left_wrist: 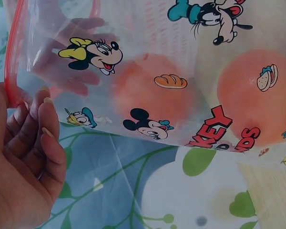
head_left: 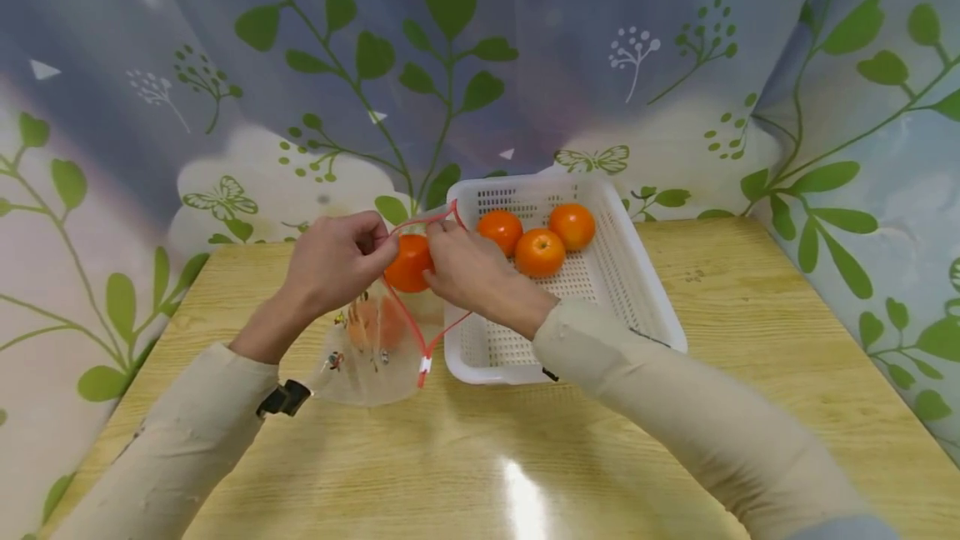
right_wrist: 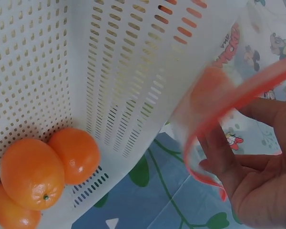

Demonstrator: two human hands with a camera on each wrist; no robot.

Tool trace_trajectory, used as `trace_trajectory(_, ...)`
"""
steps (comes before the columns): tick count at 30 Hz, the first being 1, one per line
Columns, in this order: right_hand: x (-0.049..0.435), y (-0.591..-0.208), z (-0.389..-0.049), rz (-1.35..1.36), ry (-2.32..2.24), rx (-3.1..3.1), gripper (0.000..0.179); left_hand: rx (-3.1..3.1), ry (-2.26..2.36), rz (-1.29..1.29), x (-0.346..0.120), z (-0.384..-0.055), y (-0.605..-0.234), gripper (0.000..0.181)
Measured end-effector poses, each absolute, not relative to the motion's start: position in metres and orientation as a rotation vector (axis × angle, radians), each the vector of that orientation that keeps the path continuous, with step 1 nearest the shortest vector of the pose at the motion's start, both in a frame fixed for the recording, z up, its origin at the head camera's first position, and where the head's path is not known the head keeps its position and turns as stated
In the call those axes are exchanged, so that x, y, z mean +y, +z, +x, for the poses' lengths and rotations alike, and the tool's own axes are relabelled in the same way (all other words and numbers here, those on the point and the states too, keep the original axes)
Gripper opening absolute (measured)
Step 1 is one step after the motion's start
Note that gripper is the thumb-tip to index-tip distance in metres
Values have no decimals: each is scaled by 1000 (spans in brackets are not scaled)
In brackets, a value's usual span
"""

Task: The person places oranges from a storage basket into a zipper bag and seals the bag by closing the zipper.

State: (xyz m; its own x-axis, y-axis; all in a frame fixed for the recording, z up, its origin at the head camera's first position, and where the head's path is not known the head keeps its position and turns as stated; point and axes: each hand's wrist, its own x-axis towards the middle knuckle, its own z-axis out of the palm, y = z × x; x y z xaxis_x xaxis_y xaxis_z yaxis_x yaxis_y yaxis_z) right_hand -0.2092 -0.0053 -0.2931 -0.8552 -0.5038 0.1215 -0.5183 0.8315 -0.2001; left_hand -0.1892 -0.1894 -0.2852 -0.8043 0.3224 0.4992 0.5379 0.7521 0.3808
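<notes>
A clear zip bag (head_left: 360, 377) with a red zip edge and cartoon prints lies left of the basket, its mouth spread wide. My left hand (head_left: 337, 261) pinches the red edge at the far left of the mouth; the left wrist view shows its thumb hidden behind the rim. My right hand (head_left: 476, 269) reaches into the mouth, its fingers (right_wrist: 219, 148) loosely extended. A bright orange (head_left: 409, 263) shows in the opening between both hands. More orange fruit (left_wrist: 257, 95) shows through the printed film, and the left wrist view shows the right fingers apart from the nearest one.
A white perforated plastic basket (head_left: 645, 290) stands just right of the bag, under my right forearm. Three oranges (head_left: 540, 252) sit together at its back. Behind the wooden table (head_left: 465, 457) hangs a leaf-patterned cloth (head_left: 525, 90). A black strap piece (head_left: 285, 398) is on my left sleeve.
</notes>
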Motion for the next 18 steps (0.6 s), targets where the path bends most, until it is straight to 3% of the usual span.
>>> trace_trajectory(3,-3,-292,-210,869,360,-2949,29,-2549,-729,-650,-189,-190,-286,19)
trace_trajectory(11,23,-286,-209,1005,622,-2832,28,-2551,-726,-601,-189,-193,-286,21)
trace_trajectory(18,63,-283,-224,951,741,-2733,23,-2532,-795,-513,-190,-193,-286,24)
